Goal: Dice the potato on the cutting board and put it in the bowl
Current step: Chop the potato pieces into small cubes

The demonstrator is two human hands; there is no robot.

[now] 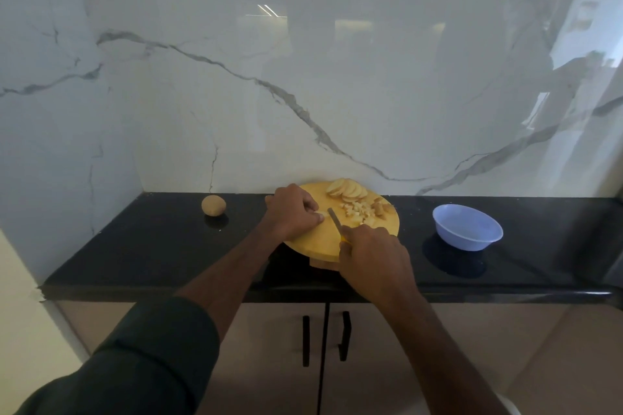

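A round wooden cutting board (317,241) lies on the black counter. Potato slices (347,190) are fanned at its far edge, and a pile of small diced pieces (359,210) lies to their right. My left hand (295,210) has its fingers curled over a pale potato piece (323,213) at the board's left side. My right hand (372,258) grips a yellow-handled knife (334,220), whose blade points away from me and lies right beside the left fingertips. A light blue bowl (467,227) stands to the right of the board, with nothing visible in it.
A whole unpeeled potato (213,205) sits on the black counter (151,246) left of the board. A marble wall rises right behind the board. Cabinet doors with black handles (344,335) are below the counter edge.
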